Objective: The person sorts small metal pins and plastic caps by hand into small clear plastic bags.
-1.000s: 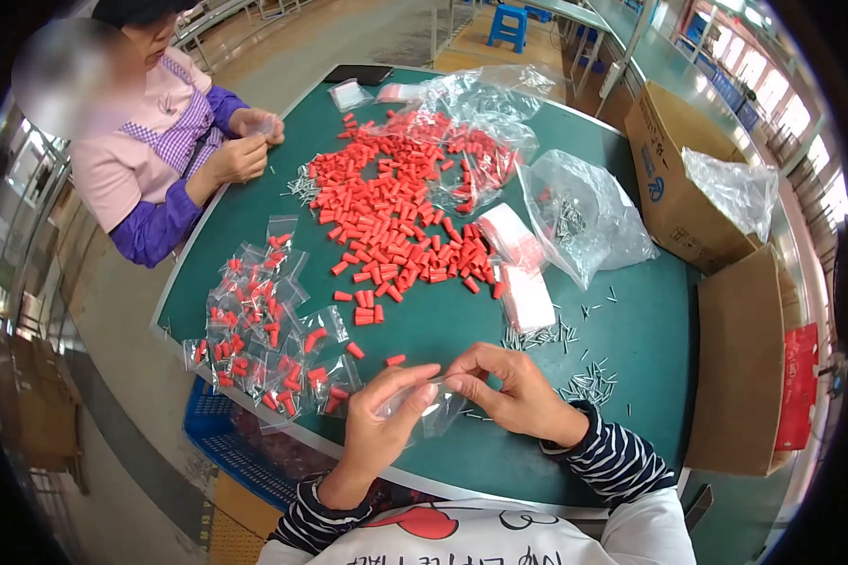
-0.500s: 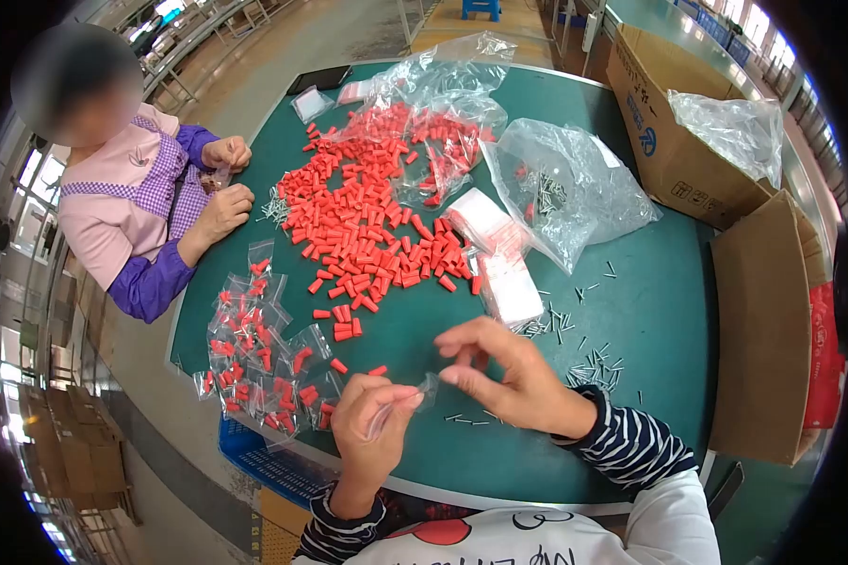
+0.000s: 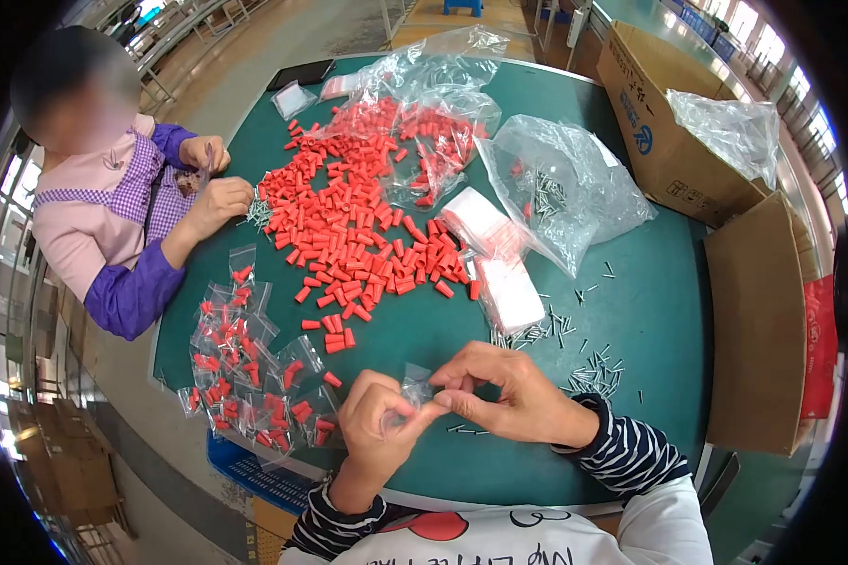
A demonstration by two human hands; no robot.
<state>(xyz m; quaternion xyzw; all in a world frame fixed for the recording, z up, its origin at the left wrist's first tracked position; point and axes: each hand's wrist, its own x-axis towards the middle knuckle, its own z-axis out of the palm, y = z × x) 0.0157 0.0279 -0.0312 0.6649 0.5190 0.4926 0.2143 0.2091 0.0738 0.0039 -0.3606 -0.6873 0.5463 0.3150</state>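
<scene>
A small clear zip bag (image 3: 415, 384) is pinched in my left hand (image 3: 377, 424), its fingers curled round the lower part. My right hand (image 3: 509, 394) meets it from the right, thumb and fingertips closed at the bag's edge. What the bag contains is hidden by my fingers. Beyond my hands spreads a large heap of red tapered plastic caps (image 3: 349, 235). To the right of my right hand lies a pile of small silver screw-like pins (image 3: 595, 375). A stack of flat zip bags (image 3: 511, 294) sits just past it.
Filled little bags with red caps (image 3: 254, 377) cover the table's left edge, above a blue crate (image 3: 264, 471). A large clear bag of pins (image 3: 575, 188) lies at the right, beside cardboard boxes (image 3: 758, 320). Across the left corner, a co-worker's hands (image 3: 219, 202) are near another pin pile.
My right hand has moved left and down to the bag, its fingers closing at the edge. The co-worker's hands have shifted. The whole view has moved slightly.
</scene>
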